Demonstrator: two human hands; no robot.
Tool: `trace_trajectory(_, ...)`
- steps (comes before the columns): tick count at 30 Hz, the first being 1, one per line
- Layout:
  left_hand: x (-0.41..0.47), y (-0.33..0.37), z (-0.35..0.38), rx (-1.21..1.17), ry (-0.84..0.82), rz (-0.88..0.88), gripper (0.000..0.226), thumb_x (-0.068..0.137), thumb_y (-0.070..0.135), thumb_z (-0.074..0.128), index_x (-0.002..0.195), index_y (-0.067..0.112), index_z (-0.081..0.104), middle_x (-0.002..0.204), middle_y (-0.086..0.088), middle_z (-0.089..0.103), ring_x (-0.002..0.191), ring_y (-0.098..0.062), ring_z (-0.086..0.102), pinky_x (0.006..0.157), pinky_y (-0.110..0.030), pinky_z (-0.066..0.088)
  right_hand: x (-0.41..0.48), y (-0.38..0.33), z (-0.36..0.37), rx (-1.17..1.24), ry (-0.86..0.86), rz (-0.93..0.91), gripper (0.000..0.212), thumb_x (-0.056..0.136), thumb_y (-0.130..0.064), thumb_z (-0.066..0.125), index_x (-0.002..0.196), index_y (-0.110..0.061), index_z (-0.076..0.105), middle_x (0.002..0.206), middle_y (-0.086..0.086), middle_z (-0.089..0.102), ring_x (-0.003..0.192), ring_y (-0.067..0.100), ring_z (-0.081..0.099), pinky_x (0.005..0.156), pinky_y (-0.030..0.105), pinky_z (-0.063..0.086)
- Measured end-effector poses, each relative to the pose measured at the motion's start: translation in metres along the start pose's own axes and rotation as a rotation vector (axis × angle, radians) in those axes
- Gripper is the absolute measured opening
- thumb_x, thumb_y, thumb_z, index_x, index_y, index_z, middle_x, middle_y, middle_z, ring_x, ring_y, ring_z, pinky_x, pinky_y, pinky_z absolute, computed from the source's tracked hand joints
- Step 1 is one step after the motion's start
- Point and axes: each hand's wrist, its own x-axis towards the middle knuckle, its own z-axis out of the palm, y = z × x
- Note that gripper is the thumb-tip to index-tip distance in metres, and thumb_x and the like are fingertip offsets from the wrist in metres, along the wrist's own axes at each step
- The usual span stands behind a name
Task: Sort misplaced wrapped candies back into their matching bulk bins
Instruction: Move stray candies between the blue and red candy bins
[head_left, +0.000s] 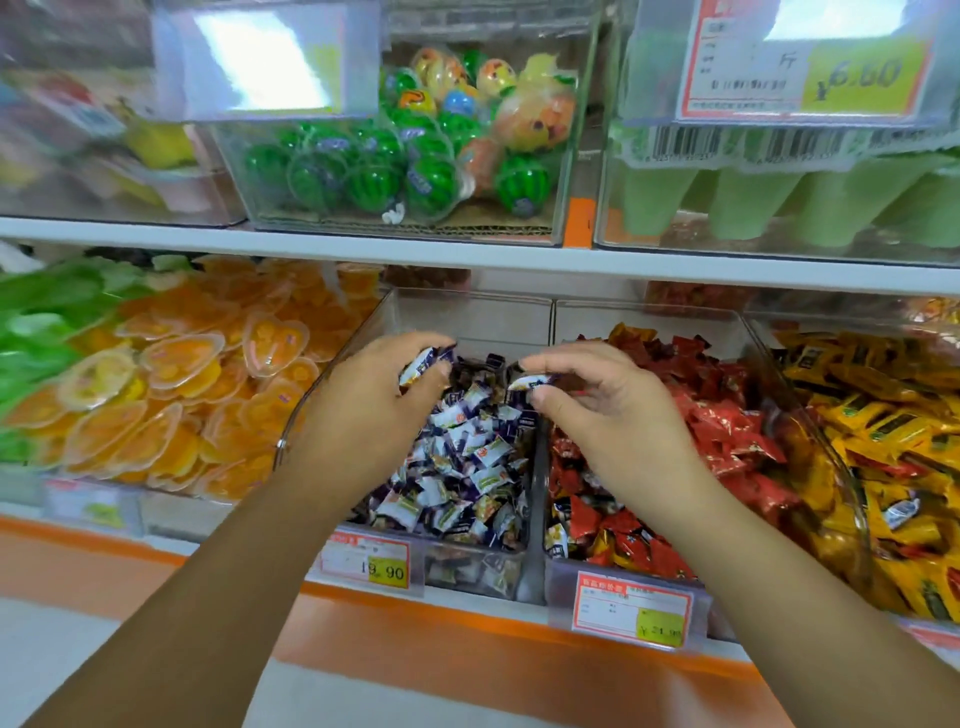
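price tag (365, 562): 19.90; upper tag (802, 62): 6.80

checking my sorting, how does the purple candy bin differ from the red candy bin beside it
The purple candy bin holds purple-and-white wrappers, the red candy bin mainly red ones. The purple candy bin looks uniform; the red candy bin has yellow and white strays near its front. Both are clear, with a price tag in front.

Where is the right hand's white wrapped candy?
Head view, centre: the white wrapped candy is pinched by the right hand above the clear bin of purple candies, beside the red candies' bin.
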Motion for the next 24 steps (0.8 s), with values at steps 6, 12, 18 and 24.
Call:
trace_trajectory(6, -0.004, -0.012, 0.003, 0.173, -0.139, -0.019, 0.040, 0.095, 0.037, 0.055, 0.134, 0.044, 0.048, 0.148, 0.015, 0.036, 0.130, -0.011, 0.039, 0.101, -0.029, 0.035, 0.000, 0.002, 0.003, -0.062, -0.047, 0.002, 0.047, 0.092, -0.009, 0.060, 0.105, -0.054, 0.057, 0.119, -0.020, 0.060, 0.111, -0.004, 0.057, 0.101, 0.015, 0.043)
trace_trajectory(12, -0.008, 0.011, 0.008, 0.109, -0.197, 0.101, 0.031, 0.098, 0.038, 0.050, 0.127, 0.044, 0.054, 0.140, 0.020, 0.046, 0.117, -0.002, 0.045, 0.093, -0.018, 0.033, -0.013, -0.002, -0.053, -0.400, -0.166, 0.171, 0.021, 0.092, -0.017, 0.062, 0.094, -0.036, 0.071, 0.087, -0.017, 0.071, 0.059, -0.008, 0.058, 0.056, 0.007, 0.044)
trace_trajectory(18, -0.014, 0.031, 0.026, 0.109, -0.319, 0.223, 0.044, 0.092, 0.051, 0.050, 0.136, 0.044, 0.047, 0.143, 0.023, 0.041, 0.124, 0.004, 0.041, 0.103, -0.015, 0.029, -0.032, 0.011, -0.071, -0.788, -0.424, 0.207, 0.018, 0.093, -0.031, 0.060, 0.107, -0.043, 0.066, 0.092, -0.027, 0.054, 0.086, -0.010, 0.049, 0.071, 0.004, 0.036)
trace_trajectory(24, -0.013, 0.031, 0.040, 0.159, -0.365, 0.249, 0.062, 0.088, 0.058, 0.053, 0.144, 0.046, 0.031, 0.153, 0.027, 0.022, 0.137, 0.007, 0.023, 0.106, -0.013, 0.014, -0.029, 0.034, -0.044, -1.029, -0.406, 0.134, 0.044, 0.089, -0.052, 0.053, 0.131, -0.040, 0.053, 0.111, -0.010, 0.044, 0.108, 0.013, 0.036, 0.090, 0.031, 0.036)
